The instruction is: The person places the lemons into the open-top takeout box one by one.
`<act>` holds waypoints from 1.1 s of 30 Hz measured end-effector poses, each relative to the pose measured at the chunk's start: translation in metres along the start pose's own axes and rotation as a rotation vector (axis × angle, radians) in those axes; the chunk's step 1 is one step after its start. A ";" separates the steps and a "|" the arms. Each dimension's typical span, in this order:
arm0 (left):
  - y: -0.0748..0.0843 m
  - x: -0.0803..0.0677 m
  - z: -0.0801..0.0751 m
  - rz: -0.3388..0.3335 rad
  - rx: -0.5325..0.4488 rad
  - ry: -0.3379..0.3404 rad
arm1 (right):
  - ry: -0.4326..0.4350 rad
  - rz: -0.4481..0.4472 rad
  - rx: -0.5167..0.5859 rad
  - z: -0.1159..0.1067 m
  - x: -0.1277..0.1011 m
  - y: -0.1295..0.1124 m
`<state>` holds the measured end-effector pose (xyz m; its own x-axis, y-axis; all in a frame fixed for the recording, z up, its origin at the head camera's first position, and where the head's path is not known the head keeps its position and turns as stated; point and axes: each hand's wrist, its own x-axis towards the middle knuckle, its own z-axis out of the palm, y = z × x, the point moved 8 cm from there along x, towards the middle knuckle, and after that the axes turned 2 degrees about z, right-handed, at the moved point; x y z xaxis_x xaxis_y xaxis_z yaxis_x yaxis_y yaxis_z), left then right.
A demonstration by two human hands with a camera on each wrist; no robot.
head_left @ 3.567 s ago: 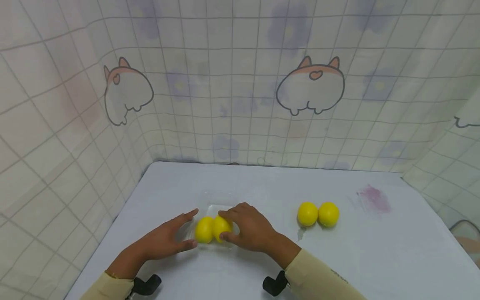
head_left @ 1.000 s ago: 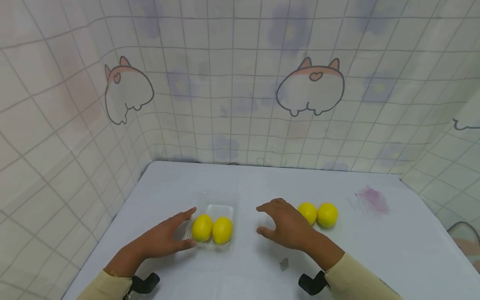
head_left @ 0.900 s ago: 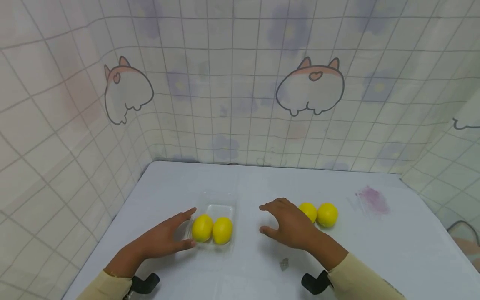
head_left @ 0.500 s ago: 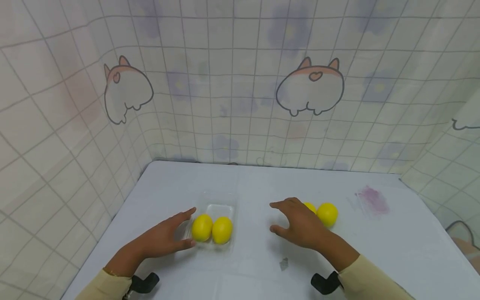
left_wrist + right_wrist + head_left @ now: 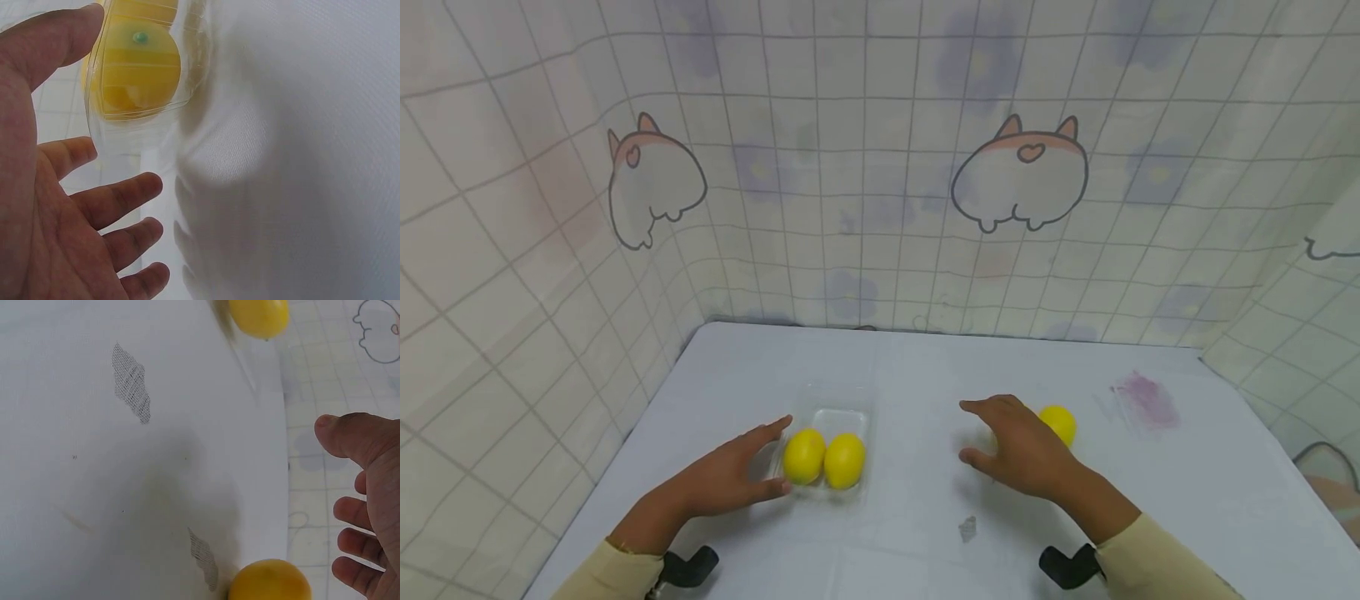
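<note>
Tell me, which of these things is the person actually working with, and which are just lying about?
In use:
- clear tray holding two lemons, steadied by the left hand
- loose lemon, beside the right hand

Just lying about:
- purple stain on the table
- small grey patch
- cat-print curtain

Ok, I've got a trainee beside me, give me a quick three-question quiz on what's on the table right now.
1. True or false: the clear tray holds two lemons.
2. Which hand touches the tray? A) left hand B) right hand
3. Fill in: in the head view, the loose lemon shows just past the ____ hand.

Key: 1 true. 2 A. 3 right.
</note>
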<state>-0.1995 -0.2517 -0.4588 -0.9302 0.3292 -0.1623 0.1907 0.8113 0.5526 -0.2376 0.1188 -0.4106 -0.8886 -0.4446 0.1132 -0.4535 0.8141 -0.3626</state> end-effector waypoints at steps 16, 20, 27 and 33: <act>0.000 0.000 0.000 -0.007 -0.015 0.000 | -0.002 0.017 -0.006 -0.007 -0.007 0.022; -0.001 0.001 0.000 -0.003 -0.011 0.002 | 0.001 0.017 -0.018 -0.009 -0.007 0.029; -0.001 -0.001 0.000 -0.003 -0.028 -0.011 | -0.002 0.033 -0.015 -0.012 -0.009 0.040; -0.002 -0.001 0.001 -0.016 -0.030 -0.012 | 0.009 0.041 -0.026 -0.013 -0.010 0.048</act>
<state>-0.1985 -0.2535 -0.4609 -0.9292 0.3220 -0.1816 0.1656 0.8017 0.5744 -0.2513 0.1672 -0.4171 -0.9069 -0.4075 0.1073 -0.4185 0.8410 -0.3429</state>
